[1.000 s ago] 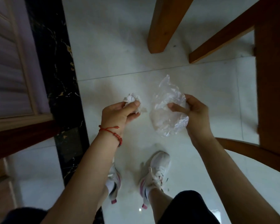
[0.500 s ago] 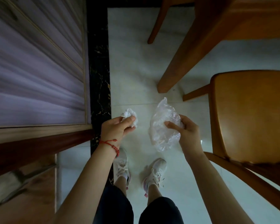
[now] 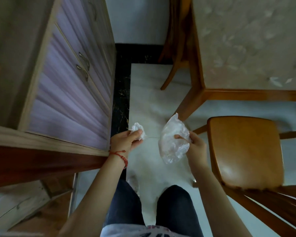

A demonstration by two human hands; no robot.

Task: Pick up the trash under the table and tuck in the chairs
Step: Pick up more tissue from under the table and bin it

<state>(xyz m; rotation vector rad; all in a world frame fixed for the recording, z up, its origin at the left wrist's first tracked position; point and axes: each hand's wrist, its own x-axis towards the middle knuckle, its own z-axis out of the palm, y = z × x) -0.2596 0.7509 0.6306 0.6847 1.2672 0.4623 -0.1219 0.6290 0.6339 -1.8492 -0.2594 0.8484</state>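
left hand (image 3: 125, 140) pinches tissue (image 3: 138, 130) | right hand (image 3: 196, 145) pinches bag (image 3: 172, 142) | chair (image 3: 246, 151) right, pulled out | desk (image 3: 246, 93) far right

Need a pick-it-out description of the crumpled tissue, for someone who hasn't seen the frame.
Start at the lilac-panelled wooden cabinet on the left; just off its near corner, the left hand with a red string bracelet pinches the small crumpled white paper tissue. Unlike the larger clear plastic bag gripped by the right hand, it is opaque and wadded.
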